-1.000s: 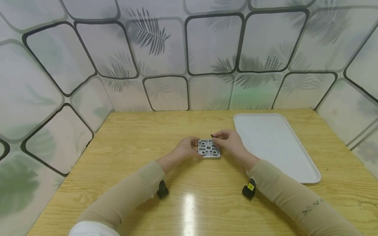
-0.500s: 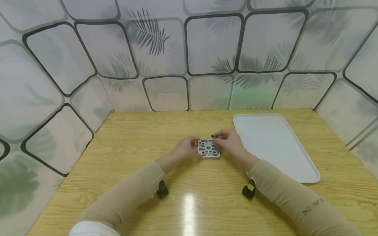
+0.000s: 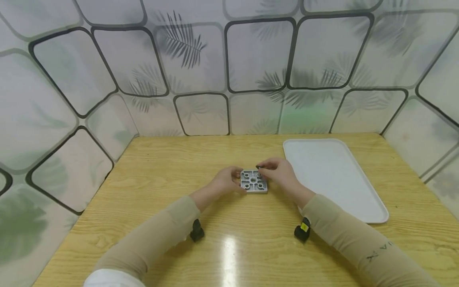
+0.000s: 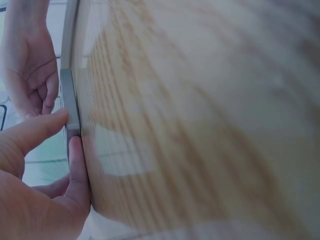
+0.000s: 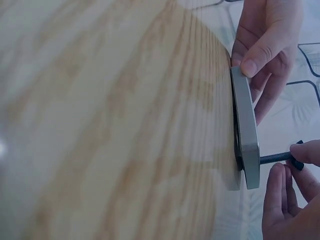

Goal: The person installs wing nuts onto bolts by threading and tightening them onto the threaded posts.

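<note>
A square grey metal plate [image 3: 254,185] with ribs, a centre hole and ring-shaped bosses lies flat on the wooden table. My left hand [image 3: 224,181] holds it by the left edge, thumb on the near side and fingers on the far side. In the right wrist view, a black threaded bolt [image 5: 275,158] stands upright from the plate near its far right corner. My right hand [image 5: 295,210] pinches the bolt's head between thumb and fingers. The bolt's lower end is hidden by the plate's edge.
To the right, a white rectangular tray [image 3: 330,175] lies on the table [image 3: 172,159], close to my right forearm. Black wrist cameras hang below both sleeves. Patterned curtain walls [image 3: 201,113] stand behind the table and at both sides.
The black piece at my right fingertips has turned slightly. The plate and my left hand stay where they were.
</note>
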The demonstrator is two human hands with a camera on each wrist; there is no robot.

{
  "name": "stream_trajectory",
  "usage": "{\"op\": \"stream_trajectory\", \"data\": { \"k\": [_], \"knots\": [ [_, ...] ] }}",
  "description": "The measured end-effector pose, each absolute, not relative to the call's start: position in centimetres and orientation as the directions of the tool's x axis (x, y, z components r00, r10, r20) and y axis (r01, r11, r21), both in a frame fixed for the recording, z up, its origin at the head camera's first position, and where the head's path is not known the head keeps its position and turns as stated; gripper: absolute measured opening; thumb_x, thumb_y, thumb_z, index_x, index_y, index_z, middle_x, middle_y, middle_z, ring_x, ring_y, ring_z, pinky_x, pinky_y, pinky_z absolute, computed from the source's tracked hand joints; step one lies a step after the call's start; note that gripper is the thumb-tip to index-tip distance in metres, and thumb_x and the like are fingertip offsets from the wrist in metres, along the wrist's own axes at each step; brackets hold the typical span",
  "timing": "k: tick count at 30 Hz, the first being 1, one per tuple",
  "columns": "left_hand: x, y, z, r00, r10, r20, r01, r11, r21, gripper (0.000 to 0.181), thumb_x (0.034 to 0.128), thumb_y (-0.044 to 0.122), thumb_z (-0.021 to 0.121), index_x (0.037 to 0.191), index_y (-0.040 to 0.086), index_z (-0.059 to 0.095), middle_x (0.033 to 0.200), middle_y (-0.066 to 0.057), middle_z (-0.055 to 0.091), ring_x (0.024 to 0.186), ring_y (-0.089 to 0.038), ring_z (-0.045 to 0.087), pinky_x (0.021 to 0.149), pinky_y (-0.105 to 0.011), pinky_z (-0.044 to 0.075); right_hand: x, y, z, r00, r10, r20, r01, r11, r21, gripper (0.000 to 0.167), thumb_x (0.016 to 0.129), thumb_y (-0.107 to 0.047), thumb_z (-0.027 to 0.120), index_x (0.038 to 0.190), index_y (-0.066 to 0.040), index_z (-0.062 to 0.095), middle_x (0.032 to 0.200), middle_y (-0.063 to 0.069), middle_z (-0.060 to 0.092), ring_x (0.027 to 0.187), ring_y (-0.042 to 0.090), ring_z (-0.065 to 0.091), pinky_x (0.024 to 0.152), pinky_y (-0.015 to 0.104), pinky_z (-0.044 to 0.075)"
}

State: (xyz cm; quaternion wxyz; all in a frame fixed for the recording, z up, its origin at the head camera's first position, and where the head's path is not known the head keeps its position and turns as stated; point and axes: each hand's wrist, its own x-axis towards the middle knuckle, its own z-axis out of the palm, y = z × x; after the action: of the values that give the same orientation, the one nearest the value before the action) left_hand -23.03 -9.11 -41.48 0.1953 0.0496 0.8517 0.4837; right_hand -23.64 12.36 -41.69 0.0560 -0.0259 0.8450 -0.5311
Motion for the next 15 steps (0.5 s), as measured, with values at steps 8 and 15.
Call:
{"op": "stream_trajectory", "data": {
  "k": [8, 15],
  "knots": [
    [-23.11, -9.19, -41.71, -0.920, 0.275, -0.279, -0.098, 0.528, 0.844, 0.086, 0.0771, -0.001, 0.091, 0.153, 0.001, 0.052, 0.136, -0.016, 0.063, 0.102, -0.020, 0.068, 0.095, -0.030, 0.058, -23.71, 12.49, -41.48, -0.994, -0.093, -0.062, 0.009, 0.487, -0.873, 0.024, 0.098, -0.016, 0.073, 0.120, -0.007, 0.079, 0.130, 0.013, 0.076, 0.124, 0.031, 0.066, 0.111, 0.047, 0.051],
    [-23.09, -9.20, -41.77, -0.920, 0.275, -0.279, -0.095, 0.534, 0.840, 0.087, 0.0763, -0.001, 0.092, 0.153, 0.002, 0.052, 0.137, -0.016, 0.064, 0.103, -0.020, 0.068, 0.098, -0.032, 0.057, -23.85, 12.53, -41.65, -0.994, -0.093, -0.061, 0.005, 0.510, -0.860, 0.024, 0.098, -0.018, 0.074, 0.119, -0.007, 0.079, 0.127, 0.013, 0.077, 0.122, 0.030, 0.067, 0.109, 0.046, 0.051]
  ]
}}
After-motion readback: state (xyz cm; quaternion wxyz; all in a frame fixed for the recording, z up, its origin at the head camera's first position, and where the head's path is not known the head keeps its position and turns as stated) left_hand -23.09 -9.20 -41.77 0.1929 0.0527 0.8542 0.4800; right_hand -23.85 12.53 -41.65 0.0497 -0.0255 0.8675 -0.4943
